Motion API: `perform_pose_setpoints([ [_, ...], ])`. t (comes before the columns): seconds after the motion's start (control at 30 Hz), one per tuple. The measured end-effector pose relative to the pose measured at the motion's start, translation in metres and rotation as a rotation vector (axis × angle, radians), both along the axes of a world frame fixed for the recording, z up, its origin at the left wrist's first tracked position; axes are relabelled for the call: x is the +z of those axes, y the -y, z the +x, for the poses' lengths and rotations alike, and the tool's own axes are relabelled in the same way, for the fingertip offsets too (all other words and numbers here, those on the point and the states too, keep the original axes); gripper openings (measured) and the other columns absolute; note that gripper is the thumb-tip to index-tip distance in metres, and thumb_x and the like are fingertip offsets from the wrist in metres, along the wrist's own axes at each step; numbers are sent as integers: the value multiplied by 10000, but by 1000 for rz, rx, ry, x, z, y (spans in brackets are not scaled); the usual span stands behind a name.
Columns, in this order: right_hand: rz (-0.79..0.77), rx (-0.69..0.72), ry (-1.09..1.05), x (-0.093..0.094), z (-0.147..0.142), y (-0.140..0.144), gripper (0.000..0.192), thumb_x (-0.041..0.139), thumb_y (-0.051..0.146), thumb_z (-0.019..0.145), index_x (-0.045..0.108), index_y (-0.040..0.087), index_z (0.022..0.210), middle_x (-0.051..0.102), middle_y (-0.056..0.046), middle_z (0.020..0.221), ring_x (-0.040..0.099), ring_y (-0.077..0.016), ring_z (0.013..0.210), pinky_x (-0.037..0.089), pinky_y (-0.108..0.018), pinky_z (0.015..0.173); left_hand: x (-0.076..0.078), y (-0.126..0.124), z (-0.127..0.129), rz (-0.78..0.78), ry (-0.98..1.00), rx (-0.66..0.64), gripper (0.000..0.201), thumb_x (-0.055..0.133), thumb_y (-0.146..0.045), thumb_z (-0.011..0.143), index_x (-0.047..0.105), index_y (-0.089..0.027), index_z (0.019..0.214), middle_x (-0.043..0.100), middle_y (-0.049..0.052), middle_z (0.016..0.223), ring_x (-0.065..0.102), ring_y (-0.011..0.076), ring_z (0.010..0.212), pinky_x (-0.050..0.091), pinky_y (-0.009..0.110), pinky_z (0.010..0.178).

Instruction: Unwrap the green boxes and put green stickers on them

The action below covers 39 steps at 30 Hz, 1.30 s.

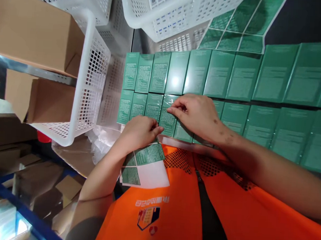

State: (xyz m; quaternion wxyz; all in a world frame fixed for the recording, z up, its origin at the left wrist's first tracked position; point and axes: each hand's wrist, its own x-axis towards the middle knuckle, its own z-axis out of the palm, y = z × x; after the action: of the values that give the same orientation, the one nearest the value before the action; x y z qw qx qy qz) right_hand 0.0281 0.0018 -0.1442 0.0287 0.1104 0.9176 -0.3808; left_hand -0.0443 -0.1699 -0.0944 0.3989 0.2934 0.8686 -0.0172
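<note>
Two rows of green wrapped boxes [196,73] lie flat on the work surface. My right hand [197,115] rests on the near row, its fingertips pinching at a green label on one green box [168,115]. My left hand [139,131] presses its fingers against the near edge of that same box. Just under my left wrist lies a white backing sheet [146,166] with a few green labels still on it. My orange vest [199,202] fills the bottom of the view.
White perforated baskets stand at the top left [91,76] and top centre [167,11]. A brown carton [32,29] sits in the left basket. Another sheet of green labels [237,25] lies behind the boxes. Crumpled clear plastic [100,141] lies at the left, above blue shelving [21,209] with cartons.
</note>
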Motion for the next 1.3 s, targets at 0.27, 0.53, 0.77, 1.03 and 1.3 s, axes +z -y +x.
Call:
perform_pose_setpoints([
  [0.27,20,3,3,0,-1,1,184,674,359,907,768,208,860,745,-36,859,624,-196,754,332,-321,627,-1,-2,-2,5,13,-10,326,535,-411,929,741,-199,794,640,61,678,557,234,698,283,327,614],
  [0.53,29,12,5,1,1,2,186,658,348,920,756,198,870,731,-41,852,625,-199,770,344,-323,636,-3,-4,-3,-32,-9,-41,327,541,-426,923,761,-204,826,685,89,742,595,262,742,302,330,618],
  [0.77,61,-104,-138,-5,6,7,484,708,322,859,538,177,1289,571,-137,1256,612,-239,880,445,-346,707,2,-8,1,-131,-124,-92,403,544,-520,912,732,-207,739,598,88,648,549,254,649,277,329,590],
  [1.03,85,319,-133,0,20,2,584,788,339,792,509,160,1273,569,-152,1165,576,-319,1000,496,-402,791,17,34,-6,496,-342,398,386,560,-517,934,678,-211,728,542,-22,553,472,135,536,315,283,527],
  [1.3,-247,238,-212,35,27,-12,324,579,339,956,553,218,1255,634,-102,1196,633,-247,1051,517,-388,887,9,23,0,998,-738,535,266,536,-379,980,717,-197,907,733,46,840,653,140,768,467,260,675],
])
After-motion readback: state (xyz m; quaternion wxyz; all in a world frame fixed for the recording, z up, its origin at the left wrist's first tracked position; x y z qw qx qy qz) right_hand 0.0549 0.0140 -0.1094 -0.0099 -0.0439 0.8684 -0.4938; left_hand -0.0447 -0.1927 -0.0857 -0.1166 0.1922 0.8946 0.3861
